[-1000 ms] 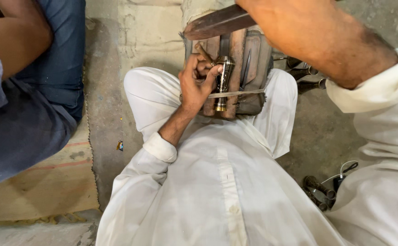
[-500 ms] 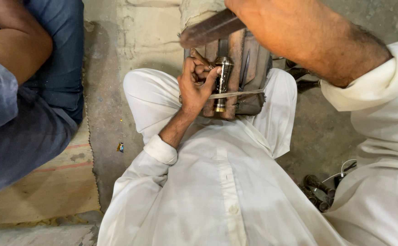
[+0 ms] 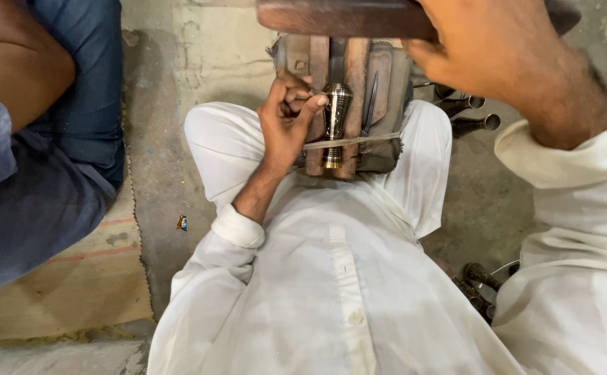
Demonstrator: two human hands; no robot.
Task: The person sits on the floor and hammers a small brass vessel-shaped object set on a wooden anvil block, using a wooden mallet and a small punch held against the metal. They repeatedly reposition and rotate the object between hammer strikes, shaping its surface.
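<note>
A ribbed brass piece (image 3: 336, 125) lies upright on a worn wooden block (image 3: 387, 90) between the person's knees, strapped down by a thin band (image 3: 359, 142). The left hand (image 3: 286, 121) pinches a small tool against its top. The right hand (image 3: 484, 48) grips a dark wooden bar (image 3: 338, 17) above. More brass pieces (image 3: 470, 114) lie on the floor (image 3: 157, 139) beside the block.
</note>
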